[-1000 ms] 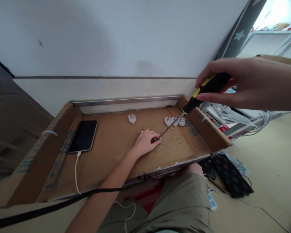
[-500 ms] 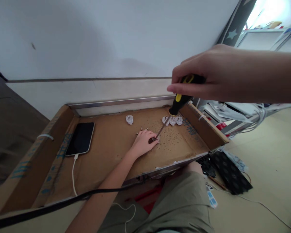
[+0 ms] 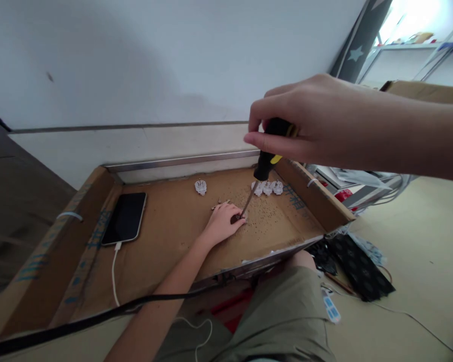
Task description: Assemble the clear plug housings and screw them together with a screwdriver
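My right hand (image 3: pixel 287 118) is wrapped round the black and yellow handle of a screwdriver (image 3: pixel 263 166), raised over the cardboard tray (image 3: pixel 166 216). Its metal shaft slants down and left to my left hand (image 3: pixel 223 221). There, my fingers pinch a small dark part (image 3: pixel 235 218) with a pale edge, mostly hidden, and the screwdriver tip meets it. Small metal pieces (image 3: pixel 219 202) lie just beyond my left fingers. Tiny screws (image 3: pixel 262 213) are scattered to the right. Three clear white plug parts (image 3: pixel 277 187) with metal pins stand behind them, and another plug part (image 3: pixel 201 187) sits farther left.
A phone (image 3: pixel 124 218) on a white charging cable (image 3: pixel 114 274) lies at the tray's left side. One black cable (image 3: pixel 79 322) crosses the front left. Raised cardboard walls flank the tray, with a white wall (image 3: pixel 154 60) behind. Bags and cables lie at the right.
My right hand and the screwdriver have shifted left, and the handle has turned. The shaft stands somewhat steeper. My left hand stays in place.
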Demonstrator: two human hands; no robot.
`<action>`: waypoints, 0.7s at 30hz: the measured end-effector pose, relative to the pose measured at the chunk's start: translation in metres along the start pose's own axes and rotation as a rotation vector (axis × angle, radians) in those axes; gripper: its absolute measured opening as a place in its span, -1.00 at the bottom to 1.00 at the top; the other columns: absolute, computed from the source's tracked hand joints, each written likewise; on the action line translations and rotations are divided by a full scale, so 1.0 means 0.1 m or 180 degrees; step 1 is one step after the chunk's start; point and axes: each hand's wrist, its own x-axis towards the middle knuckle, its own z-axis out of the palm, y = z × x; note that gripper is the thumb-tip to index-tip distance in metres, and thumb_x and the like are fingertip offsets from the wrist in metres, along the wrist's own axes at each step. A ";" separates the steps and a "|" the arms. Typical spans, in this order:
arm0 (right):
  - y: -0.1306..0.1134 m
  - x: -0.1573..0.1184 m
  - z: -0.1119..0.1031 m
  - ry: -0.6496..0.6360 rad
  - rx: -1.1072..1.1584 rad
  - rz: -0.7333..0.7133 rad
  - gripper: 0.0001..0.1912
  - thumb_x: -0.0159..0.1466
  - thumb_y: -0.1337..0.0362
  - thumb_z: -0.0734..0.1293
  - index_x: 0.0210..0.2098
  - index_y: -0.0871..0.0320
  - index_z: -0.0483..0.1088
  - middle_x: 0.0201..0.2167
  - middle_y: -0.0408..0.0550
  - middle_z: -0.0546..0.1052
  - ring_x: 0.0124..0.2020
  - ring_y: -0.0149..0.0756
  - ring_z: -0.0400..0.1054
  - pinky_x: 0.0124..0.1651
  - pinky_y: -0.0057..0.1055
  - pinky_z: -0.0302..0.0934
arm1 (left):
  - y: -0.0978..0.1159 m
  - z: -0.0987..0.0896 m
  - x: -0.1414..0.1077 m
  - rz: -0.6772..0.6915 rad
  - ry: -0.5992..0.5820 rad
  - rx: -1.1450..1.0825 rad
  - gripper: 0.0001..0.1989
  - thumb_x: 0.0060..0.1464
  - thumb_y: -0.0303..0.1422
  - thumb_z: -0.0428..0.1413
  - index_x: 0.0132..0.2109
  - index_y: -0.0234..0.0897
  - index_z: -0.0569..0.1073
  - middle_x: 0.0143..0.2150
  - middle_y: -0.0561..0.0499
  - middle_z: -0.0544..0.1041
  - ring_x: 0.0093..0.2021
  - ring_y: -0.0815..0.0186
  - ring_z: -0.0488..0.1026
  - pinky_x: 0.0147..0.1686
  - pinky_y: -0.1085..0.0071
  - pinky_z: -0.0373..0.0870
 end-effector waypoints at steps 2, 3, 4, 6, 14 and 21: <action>0.00 -0.03 0.00 -0.0088 0.0319 0.0027 -0.79 0.22 0.11 0.18 -0.16 -0.05 0.28 -0.28 -0.29 0.39 -0.53 -0.61 0.18 -0.51 -0.60 0.01 | 0.00 0.00 0.00 -0.0002 -0.0010 -0.0002 -0.85 0.10 -0.23 0.11 -0.29 -0.21 0.45 -0.20 0.08 0.51 -0.12 0.25 0.36 -0.03 0.26 0.18; 0.01 -0.04 -0.01 -0.0188 0.0524 0.0054 -0.74 0.18 0.13 0.22 -0.12 -0.10 0.25 -0.26 -0.32 0.39 -0.56 -0.64 0.19 -0.58 -0.62 0.02 | 0.00 0.00 0.00 0.0000 -0.0015 0.0000 -0.85 0.10 -0.23 0.11 -0.29 -0.21 0.45 -0.20 0.08 0.51 -0.12 0.25 0.36 -0.03 0.26 0.18; 0.01 -0.05 -0.02 -0.0321 0.0625 0.0111 -0.71 0.15 0.11 0.25 -0.12 -0.13 0.25 -0.30 -0.34 0.41 -0.61 -0.64 0.19 -0.64 -0.62 0.01 | 0.00 0.00 0.00 0.0006 -0.0023 0.0002 -0.85 0.10 -0.23 0.10 -0.29 -0.20 0.46 -0.20 0.08 0.51 -0.12 0.25 0.36 -0.03 0.26 0.18; 0.04 -0.05 -0.03 -0.0398 0.0411 0.0150 -0.77 0.15 0.01 0.23 -0.22 -0.12 0.33 -0.52 -0.33 0.40 -0.73 -0.60 0.13 -0.73 -0.59 -0.05 | 0.00 0.00 0.00 0.0015 -0.0029 -0.0002 -0.86 0.11 -0.23 0.10 -0.28 -0.20 0.46 -0.19 0.07 0.51 -0.11 0.24 0.36 -0.04 0.26 0.18; 0.16 0.06 -0.02 -0.0260 0.0215 -0.0077 -0.65 0.08 -0.03 0.25 -0.13 -0.20 0.35 -0.29 -0.24 0.42 -0.52 -0.53 0.29 -0.64 -0.56 0.00 | -0.02 0.01 0.00 -0.0034 -0.0015 0.0000 -0.84 0.10 -0.21 0.10 -0.26 -0.20 0.46 -0.17 0.06 0.51 -0.10 0.23 0.36 -0.03 0.26 0.18; 0.13 0.09 0.02 -0.0196 0.0343 -0.0046 -0.69 0.20 0.03 0.16 -0.13 -0.13 0.38 -0.23 -0.21 0.40 -0.55 -0.57 0.17 -0.53 -0.51 -0.02 | -0.03 0.02 0.01 -0.0033 0.0020 -0.0033 -0.84 0.09 -0.21 0.11 -0.27 -0.19 0.46 -0.18 0.09 0.51 -0.10 0.25 0.36 -0.03 0.26 0.18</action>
